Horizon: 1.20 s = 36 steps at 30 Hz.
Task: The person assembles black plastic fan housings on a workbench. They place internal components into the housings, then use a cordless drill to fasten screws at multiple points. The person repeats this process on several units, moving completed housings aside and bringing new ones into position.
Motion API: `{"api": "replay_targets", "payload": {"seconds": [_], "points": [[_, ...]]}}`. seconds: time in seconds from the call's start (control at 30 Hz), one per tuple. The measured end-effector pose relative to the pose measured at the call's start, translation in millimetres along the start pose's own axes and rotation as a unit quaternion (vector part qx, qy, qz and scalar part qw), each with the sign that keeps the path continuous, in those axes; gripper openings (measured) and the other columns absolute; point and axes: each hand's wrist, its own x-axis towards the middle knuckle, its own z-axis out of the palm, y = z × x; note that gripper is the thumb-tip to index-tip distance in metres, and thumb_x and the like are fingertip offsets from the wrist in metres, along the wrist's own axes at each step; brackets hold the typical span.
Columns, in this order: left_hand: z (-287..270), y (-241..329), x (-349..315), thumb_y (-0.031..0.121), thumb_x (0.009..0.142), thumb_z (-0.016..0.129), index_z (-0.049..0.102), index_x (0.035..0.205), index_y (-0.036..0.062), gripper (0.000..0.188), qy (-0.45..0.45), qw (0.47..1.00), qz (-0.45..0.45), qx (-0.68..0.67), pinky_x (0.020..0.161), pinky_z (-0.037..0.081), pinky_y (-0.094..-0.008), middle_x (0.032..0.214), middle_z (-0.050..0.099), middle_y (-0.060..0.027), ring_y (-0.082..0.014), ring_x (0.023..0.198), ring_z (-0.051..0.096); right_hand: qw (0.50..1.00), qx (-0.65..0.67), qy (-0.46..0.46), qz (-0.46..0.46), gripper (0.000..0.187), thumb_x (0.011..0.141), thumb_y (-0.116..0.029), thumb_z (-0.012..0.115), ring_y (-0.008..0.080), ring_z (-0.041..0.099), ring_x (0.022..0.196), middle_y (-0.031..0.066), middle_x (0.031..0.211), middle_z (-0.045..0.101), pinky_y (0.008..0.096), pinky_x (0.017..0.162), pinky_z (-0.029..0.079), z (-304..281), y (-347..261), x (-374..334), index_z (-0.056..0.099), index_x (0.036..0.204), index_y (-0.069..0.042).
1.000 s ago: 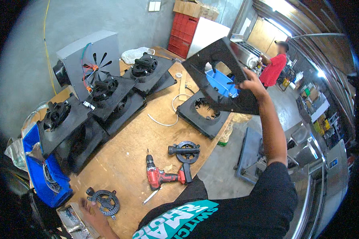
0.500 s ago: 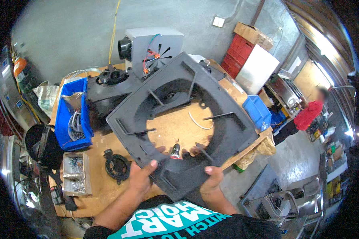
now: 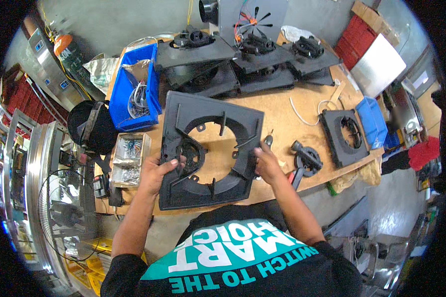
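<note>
A square black plastic frame with a large round opening is held between my two hands at the near edge of the workbench. My left hand grips its left side, thumb on the face and fingers through the opening there. At the opposite side, my right hand is closed on the edge. Beyond the right hand lies a power screwdriver, partly hidden. A round black ring part rests right of that hand, beside a red-and-black tool.
Stacked black housings fill the bench's back. At left are a blue bin of wires and a box of screws. Another black frame and a blue crate stand right. A person in red is far right.
The frame has turned, dropped lower and moved nearer to me, still in both hands. My view has shifted, bringing the stacked housings and the second frame into sight.
</note>
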Motion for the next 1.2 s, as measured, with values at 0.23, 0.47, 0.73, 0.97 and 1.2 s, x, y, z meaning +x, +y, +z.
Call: {"api": "replay_targets", "payload": {"seconds": [0.23, 0.47, 0.73, 0.97, 1.2], "points": [[-62.5, -50.2, 22.7, 0.030, 0.093, 0.060, 0.067, 0.106, -0.0038, 0.037, 0.207, 0.962, -0.029, 0.173, 0.083, 0.049, -0.0299, 0.098, 0.070, -0.0095, -0.0164, 0.089, 0.064, 0.999, -0.036, 0.008, 0.013, 0.057, 0.086, -0.002, 0.059, 0.0257, 0.066, 0.094, 0.0183, 0.112, 0.064, 0.0359, 0.085, 0.053, 39.2, 53.5, 42.4, 0.039, 0.138, 0.006], [-95.8, -87.5, 37.2, 0.034, 0.095, 0.053, 0.064, 0.112, -0.0015, 0.040, 0.277, 0.960, -0.046, 0.012, 0.084, 0.048, -0.0327, 0.105, 0.066, -0.0096, -0.0203, 0.091, 0.063, 0.997, -0.058, -0.035, 0.021, 0.051, 0.083, 0.001, 0.059, 0.0242, 0.067, 0.085, 0.0184, 0.104, 0.067, 0.0333, 0.075, 0.055, 61.2, 60.6, 101.4, 0.048, 0.133, 0.006], [-87.8, -68.5, 46.7, 0.031, 0.095, 0.052, 0.065, 0.102, -0.0032, 0.037, 0.267, 0.962, -0.027, 0.052, 0.081, 0.046, -0.0323, 0.096, 0.065, -0.0088, -0.0187, 0.087, 0.059, 0.998, -0.038, -0.026, 0.047, 0.050, 0.082, 0.000, 0.059, 0.0237, 0.066, 0.092, 0.0175, 0.108, 0.066, 0.0349, 0.080, 0.054, 64.3, 80.0, 119.1, 0.049, 0.130, 0.008], [-82.9, -69.9, 40.0, 0.029, 0.094, 0.054, 0.063, 0.097, -0.0019, 0.032, 0.299, 0.953, -0.023, 0.045, 0.077, 0.045, -0.0334, 0.090, 0.062, -0.0077, -0.0175, 0.083, 0.057, 0.991, 0.001, -0.108, 0.075, 0.068, 0.080, 0.000, 0.063, 0.0271, 0.059, 0.109, 0.0166, 0.126, 0.056, 0.0363, 0.093, 0.049, 60.3, 69.8, 118.3, 0.034, 0.142, 0.002], [-94.0, -84.9, 31.7, 0.024, 0.091, 0.058, 0.062, 0.100, 0.0004, 0.026, 0.268, 0.961, -0.069, -0.019, 0.082, 0.048, -0.0342, 0.097, 0.063, -0.0085, -0.0202, 0.087, 0.060, 0.969, 0.026, -0.177, 0.169, 0.067, 0.081, 0.002, 0.061, 0.0281, 0.057, 0.114, 0.0163, 0.128, 0.055, 0.0402, 0.099, 0.048, 60.4, 59.5, 128.9, 0.033, 0.142, -0.001]]}}
